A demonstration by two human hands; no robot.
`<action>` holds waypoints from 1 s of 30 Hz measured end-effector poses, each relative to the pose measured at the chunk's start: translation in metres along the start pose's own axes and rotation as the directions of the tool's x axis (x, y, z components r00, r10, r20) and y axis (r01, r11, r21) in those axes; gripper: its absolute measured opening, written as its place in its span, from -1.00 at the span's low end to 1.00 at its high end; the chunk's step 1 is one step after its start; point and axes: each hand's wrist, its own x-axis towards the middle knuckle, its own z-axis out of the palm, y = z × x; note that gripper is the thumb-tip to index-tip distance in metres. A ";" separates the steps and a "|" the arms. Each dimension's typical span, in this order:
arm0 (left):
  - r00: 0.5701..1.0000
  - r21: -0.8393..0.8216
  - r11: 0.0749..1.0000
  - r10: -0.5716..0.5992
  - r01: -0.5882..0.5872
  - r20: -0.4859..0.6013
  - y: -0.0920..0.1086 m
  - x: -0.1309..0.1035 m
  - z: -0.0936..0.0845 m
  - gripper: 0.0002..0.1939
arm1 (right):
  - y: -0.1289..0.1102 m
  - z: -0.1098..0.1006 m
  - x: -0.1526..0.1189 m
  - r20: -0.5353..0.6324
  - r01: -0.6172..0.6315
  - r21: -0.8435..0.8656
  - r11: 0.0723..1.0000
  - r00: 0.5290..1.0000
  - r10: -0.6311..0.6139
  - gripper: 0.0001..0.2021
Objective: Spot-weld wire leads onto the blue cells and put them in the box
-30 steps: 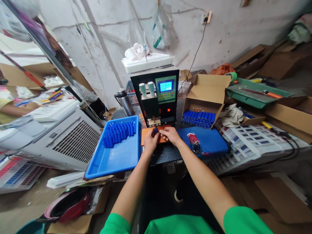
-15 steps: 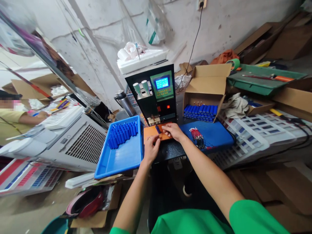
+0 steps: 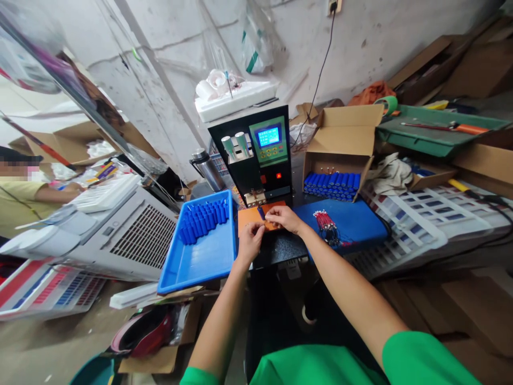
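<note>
A dark blue cylindrical cell (image 3: 261,213) is on the orange plate (image 3: 246,216), just below the metal tips of the black machine (image 3: 270,176). My right hand (image 3: 284,218) is closed in a pinch beside the cell's right side; what its fingertips hold is too small to make out. Near the plate's front edge, my left hand (image 3: 251,238) has its thumb and fingers pressed together, with any held item hidden. Red and black wires (image 3: 325,224) lie bundled on the blue mat (image 3: 348,216) to the right.
Left of the machine, a blue tray (image 3: 196,275) holds several blue cells. An open cardboard box (image 3: 340,131) of cells stands behind the mat. A steel flask (image 3: 208,170) is behind the tray. At far left, a person's arm (image 3: 60,193) reaches over another surface.
The whole view has shifted slightly. My left fingers have drawn together a little, away from the cell's lower end. My right hand stays pinched beside the cell.
</note>
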 end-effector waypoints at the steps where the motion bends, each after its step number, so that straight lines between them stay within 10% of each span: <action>1: 1.000 -0.010 1.000 -0.008 0.008 0.002 0.000 0.001 0.000 -0.80 | 0.001 0.001 0.000 0.016 0.015 -0.032 0.999 1.000 -0.015 -0.66; 18: 0.977 0.065 0.982 0.185 -0.179 -0.105 0.010 0.005 -0.006 -0.84 | 0.004 0.004 0.002 -0.012 0.013 -0.045 0.999 1.000 -0.014 -0.74; 30: 0.980 0.050 0.980 0.192 -0.195 0.059 -0.004 0.016 0.008 -0.51 | -0.001 -0.002 -0.001 -0.134 -0.053 0.207 0.977 0.988 0.082 -0.75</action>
